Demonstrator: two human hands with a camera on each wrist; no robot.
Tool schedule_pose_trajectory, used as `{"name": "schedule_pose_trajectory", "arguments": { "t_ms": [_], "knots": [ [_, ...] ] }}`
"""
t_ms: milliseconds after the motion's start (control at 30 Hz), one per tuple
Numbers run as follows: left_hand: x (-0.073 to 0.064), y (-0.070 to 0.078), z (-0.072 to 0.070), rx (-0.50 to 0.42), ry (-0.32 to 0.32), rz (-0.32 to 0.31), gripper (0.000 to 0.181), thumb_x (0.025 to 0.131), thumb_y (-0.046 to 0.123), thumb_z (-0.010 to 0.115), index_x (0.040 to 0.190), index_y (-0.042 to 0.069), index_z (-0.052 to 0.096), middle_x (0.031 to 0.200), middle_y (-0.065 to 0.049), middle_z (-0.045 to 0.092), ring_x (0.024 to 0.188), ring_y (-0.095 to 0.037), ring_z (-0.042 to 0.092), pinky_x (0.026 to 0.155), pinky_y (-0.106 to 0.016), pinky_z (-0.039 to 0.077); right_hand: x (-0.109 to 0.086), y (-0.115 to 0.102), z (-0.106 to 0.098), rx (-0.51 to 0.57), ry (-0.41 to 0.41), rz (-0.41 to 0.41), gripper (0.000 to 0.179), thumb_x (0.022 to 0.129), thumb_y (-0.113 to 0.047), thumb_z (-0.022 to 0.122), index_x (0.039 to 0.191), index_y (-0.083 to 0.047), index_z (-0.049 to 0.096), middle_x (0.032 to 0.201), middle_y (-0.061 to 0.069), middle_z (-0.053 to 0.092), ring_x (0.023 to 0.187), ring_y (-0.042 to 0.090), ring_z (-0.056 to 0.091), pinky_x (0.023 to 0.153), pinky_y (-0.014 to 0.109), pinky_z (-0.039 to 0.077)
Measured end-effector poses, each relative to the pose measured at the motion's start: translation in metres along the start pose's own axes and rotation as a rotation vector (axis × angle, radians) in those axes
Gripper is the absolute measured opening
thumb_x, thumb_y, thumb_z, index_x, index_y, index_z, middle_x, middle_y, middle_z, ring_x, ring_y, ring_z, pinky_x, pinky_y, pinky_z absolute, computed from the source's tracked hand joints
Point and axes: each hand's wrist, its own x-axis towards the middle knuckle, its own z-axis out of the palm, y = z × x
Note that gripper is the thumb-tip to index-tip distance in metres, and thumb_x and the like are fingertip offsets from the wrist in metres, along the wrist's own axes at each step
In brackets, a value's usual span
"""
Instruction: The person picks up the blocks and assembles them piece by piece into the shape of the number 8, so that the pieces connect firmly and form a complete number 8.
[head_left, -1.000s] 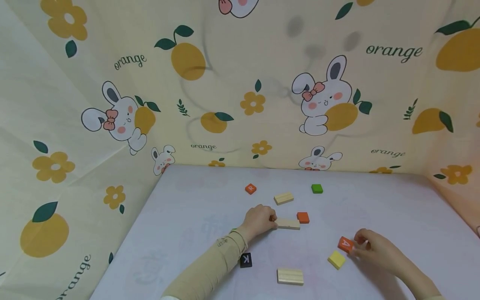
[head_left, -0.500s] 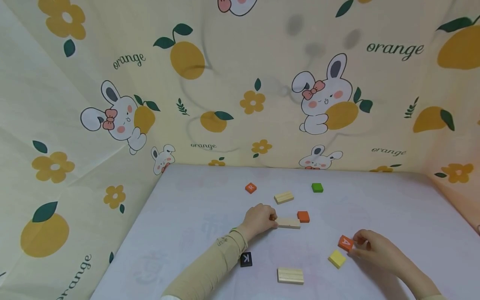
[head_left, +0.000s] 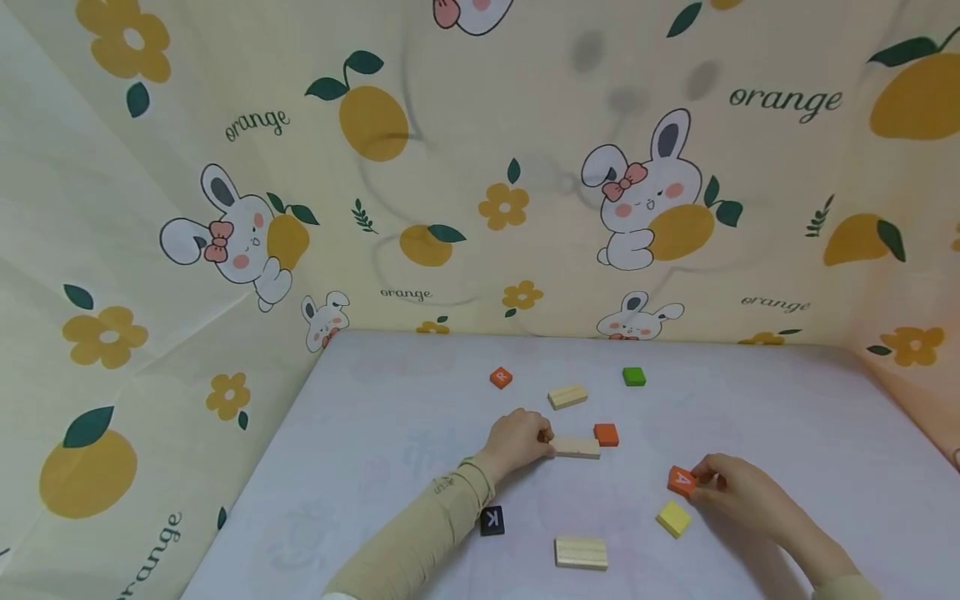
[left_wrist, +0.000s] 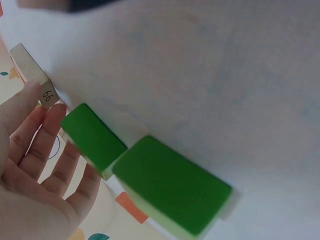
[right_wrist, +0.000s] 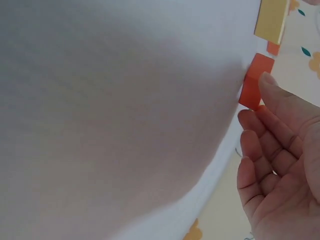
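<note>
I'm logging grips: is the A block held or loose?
Held: the right hand pinches the A block, thumb against it in the right wrist view.

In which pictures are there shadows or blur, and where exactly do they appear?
Head view: mostly sharp, letter on the A block readable, soft shadow below the right hand; left wrist: a dark shape at the top edge is blurred; right wrist: a broad, soft shadow spreads over the table.

Head view faces forward, down; wrist views close; hands shared
</note>
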Motion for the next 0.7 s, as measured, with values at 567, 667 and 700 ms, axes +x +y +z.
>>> {"name": "schedule_pose_trajectory", "arguments": {
  "t_ms": [567, 667, 700],
  "knots": [
    [0.001, 0.001, 0.001, -0.008, -0.009, -0.016, 0.017, 0.07, 0.033, 0.07, 0.081, 0.02, 0.068, 0.067, 0.012, 0.057, 0.063, -0.004, 0.043, 0.052, -0.017, 0.031, 0.032, -0.027, 0.007, -0.022, -0.074, -0.068, 0.02, 0.072, -0.02, 0.068, 0.09, -0.013, 0.064, 0.069, -0.009, 0.055, 0.066, 0.006, 0.042, 0.057, 0.02, 0.036],
    [0.001, 0.001, 0.001, -0.012, -0.01, -0.023, 0.017, 0.07, 0.033, 0.07, 0.081, 0.02, 0.068, 0.066, 0.012, 0.056, 0.063, -0.004, 0.043, 0.052, -0.017, 0.031, 0.037, -0.034, 0.01, -0.017, -0.096, -0.043, 0.02, 0.072, -0.02, 0.069, 0.09, -0.013, 0.065, 0.067, -0.009, 0.053, 0.066, 0.008, 0.042, 0.058, 0.021, 0.035],
    [0.001, 0.001, 0.001, -0.014, -0.011, -0.025, 0.017, 0.071, 0.032, 0.07, 0.081, 0.02, 0.068, 0.066, 0.012, 0.056, 0.063, -0.004, 0.043, 0.052, -0.017, 0.031, 0.039, -0.037, 0.01, -0.011, -0.106, -0.029, 0.021, 0.071, -0.021, 0.069, 0.091, -0.014, 0.065, 0.067, -0.008, 0.053, 0.067, 0.009, 0.042, 0.058, 0.022, 0.035]
  ]
}}
